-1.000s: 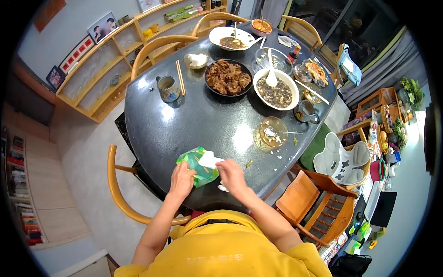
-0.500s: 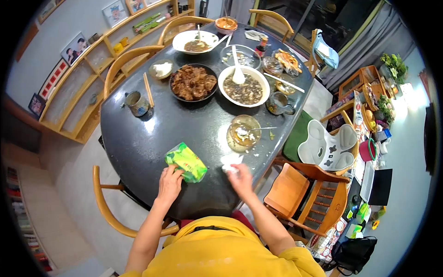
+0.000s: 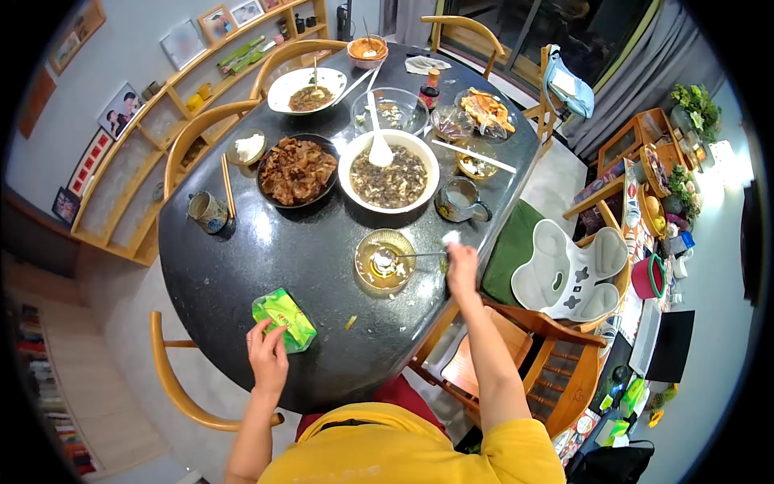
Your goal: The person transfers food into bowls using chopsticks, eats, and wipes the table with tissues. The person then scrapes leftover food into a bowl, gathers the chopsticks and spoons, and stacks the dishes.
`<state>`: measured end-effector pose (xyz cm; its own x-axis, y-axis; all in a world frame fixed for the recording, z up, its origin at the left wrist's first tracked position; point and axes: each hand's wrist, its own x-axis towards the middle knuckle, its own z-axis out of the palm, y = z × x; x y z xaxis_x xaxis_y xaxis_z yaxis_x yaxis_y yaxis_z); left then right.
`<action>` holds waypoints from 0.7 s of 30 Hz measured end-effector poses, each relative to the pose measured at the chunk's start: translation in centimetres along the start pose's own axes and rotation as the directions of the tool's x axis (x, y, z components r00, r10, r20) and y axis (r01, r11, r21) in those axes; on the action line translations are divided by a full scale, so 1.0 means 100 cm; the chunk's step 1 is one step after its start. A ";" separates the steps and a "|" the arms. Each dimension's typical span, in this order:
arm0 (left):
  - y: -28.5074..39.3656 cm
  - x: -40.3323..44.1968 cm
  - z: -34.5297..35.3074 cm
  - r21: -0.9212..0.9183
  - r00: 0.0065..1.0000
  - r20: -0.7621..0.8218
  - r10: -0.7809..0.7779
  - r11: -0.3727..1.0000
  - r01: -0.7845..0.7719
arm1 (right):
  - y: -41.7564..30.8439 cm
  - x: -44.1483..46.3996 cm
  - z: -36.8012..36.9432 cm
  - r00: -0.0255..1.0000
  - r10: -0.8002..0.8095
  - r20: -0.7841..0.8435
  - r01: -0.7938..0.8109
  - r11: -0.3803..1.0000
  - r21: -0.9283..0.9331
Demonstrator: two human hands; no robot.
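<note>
My left hand point(image 3: 266, 356) lies at the near-left edge of a green tissue pack point(image 3: 289, 323), its bent fingers gripping that edge. My right hand point(image 3: 463, 273) is closed on a crumpled white tissue point(image 3: 451, 239) at the table's right edge. Only a small part of that tissue shows above the fingers. Just left of this hand is a glass bowl point(image 3: 385, 278) with leftover liquid and white bits. A spoon point(image 3: 423, 255) leans in the bowl, its handle reaching close to my right hand. A small food scrap point(image 3: 351, 322) lies on the dark table between the hands.
Beyond the bowl stand a soup bowl point(image 3: 427, 198) with a white ladle, a black dish of meat point(image 3: 297, 169), a glass pitcher point(image 3: 459, 202) and a mug point(image 3: 208, 213). Chopsticks point(image 3: 228, 185) lie beside the mug. A wooden chair point(image 3: 504, 347) stands at the right edge.
My right hand has moved right and away from me with the tissue, past the glass bowl to the table edge. White bits there are fewer. My left hand stays at the tissue pack.
</note>
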<state>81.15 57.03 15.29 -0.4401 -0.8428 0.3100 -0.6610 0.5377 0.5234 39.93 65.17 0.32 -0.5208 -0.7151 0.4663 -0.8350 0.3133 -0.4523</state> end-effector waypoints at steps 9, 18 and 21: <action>0.081 0.028 0.133 -0.585 0.537 0.796 -0.280 -0.126 0.801 | -0.024 0.014 -0.012 0.968 0.232 0.095 -0.250 0.859 0.446; 0.085 0.066 0.190 -0.731 0.647 0.677 -0.350 -0.220 0.646 | -0.051 0.000 -0.005 0.954 0.049 0.295 -0.171 0.899 0.402; 0.072 0.072 0.165 -0.758 0.689 0.648 -0.324 -0.192 0.623 | -0.037 0.035 -0.001 0.989 0.133 0.063 -0.146 0.920 0.364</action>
<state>63.19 55.25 8.25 -0.4827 -0.7385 -0.4708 0.3136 -0.6476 0.6944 41.21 61.57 3.71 -0.6148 -0.7050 0.3535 -0.6270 0.1652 -0.7613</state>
